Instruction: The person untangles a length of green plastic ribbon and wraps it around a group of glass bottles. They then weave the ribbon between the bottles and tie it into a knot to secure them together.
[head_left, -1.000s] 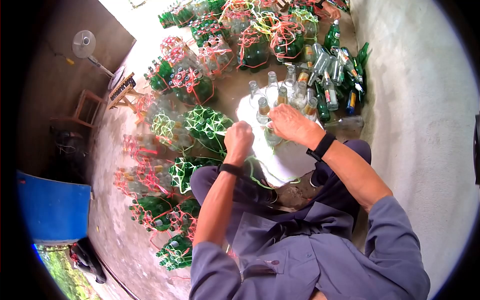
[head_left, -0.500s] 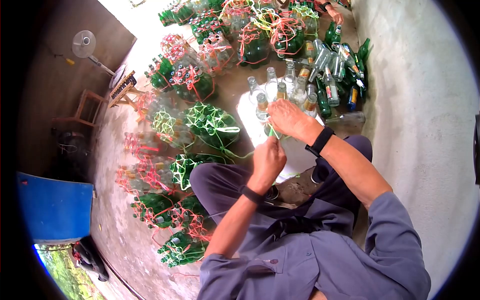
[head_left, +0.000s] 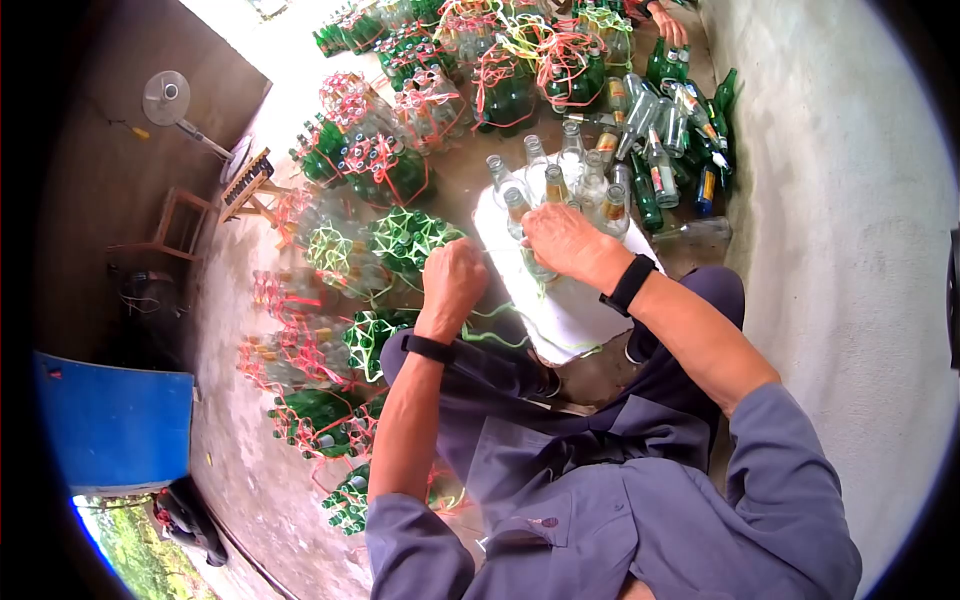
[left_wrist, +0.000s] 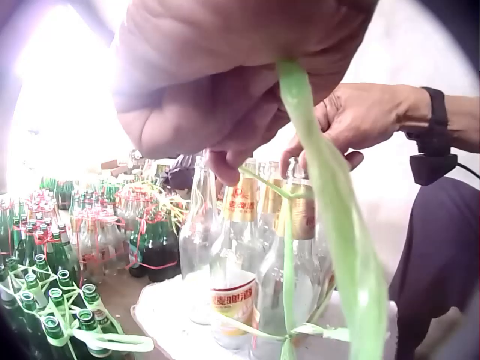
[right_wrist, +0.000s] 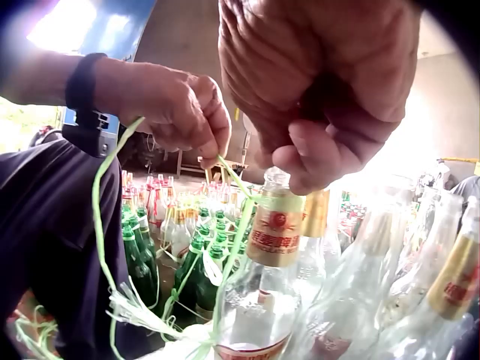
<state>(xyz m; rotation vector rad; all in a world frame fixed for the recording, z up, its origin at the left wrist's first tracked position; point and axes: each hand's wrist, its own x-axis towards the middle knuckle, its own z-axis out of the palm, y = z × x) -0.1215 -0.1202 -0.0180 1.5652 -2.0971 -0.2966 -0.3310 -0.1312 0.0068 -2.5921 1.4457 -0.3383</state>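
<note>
Clear glass bottles point(left_wrist: 234, 255) with gold neck labels stand grouped on a white block point(head_left: 580, 318). Green plastic strip point(left_wrist: 330, 202) runs round the group and up to my left hand point(head_left: 455, 280), whose curled fingers grip it left of the bottles. In the right wrist view the left hand point(right_wrist: 169, 109) pinches the strip, drawn taut to a bottle neck point(right_wrist: 276, 225). My right hand point(head_left: 572, 240) is at the neck of the nearest bottle, fingers bent around its top; the right wrist view shows its fingertips point(right_wrist: 311, 161) there. Whether it also holds strip is hidden.
Tied bundles of green bottles point(head_left: 410, 240) and clear bottles stand on the floor at left and beyond. Loose bottles point(head_left: 660, 150) lie near the wall point(head_left: 830, 250) at right. Another person's hand point(head_left: 668, 25) is at the top. A fan point(head_left: 166, 97) stands at far left.
My left hand moved in close to the bottles, then back out to the left with the strip. My right hand stays at the bottle neck, shifted slightly left. The other person's hand moved slightly.
</note>
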